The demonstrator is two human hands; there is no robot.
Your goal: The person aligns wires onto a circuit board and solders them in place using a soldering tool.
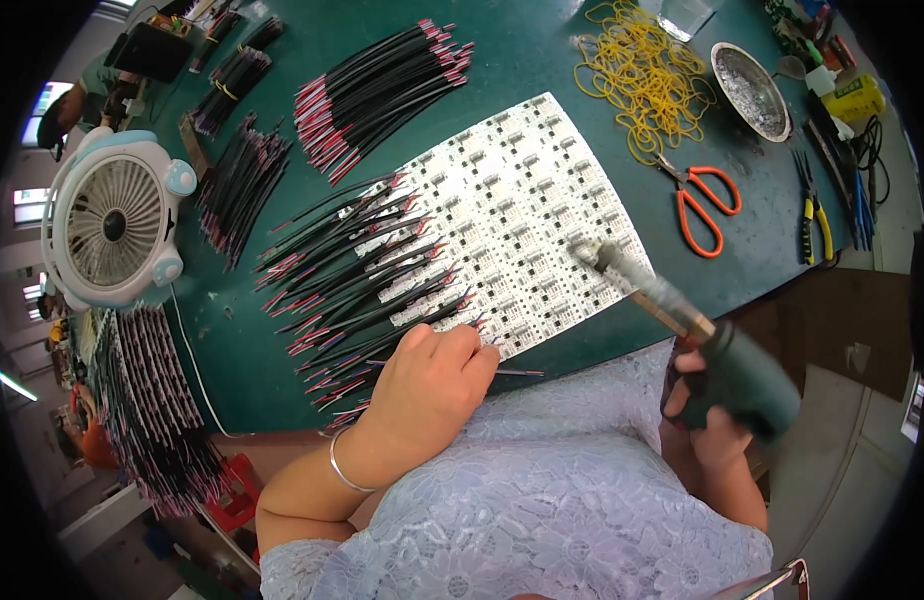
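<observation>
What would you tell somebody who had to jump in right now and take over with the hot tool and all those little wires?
Left hand: pinching a thin wire at the near edge of the white circuit panel.
Right hand: gripping the soldering iron, tip at the panel's right edge.
Things: black-and-red wires lie along the panel's left side; spare bundles lie farther back on the green mat.
Done: many wires lie along the left side; whether joined, I cannot tell.
Left: the rest of the panel has no wires on it.

Wires [352, 270] left on panel [522, 215], scissors [704, 205] right
</observation>
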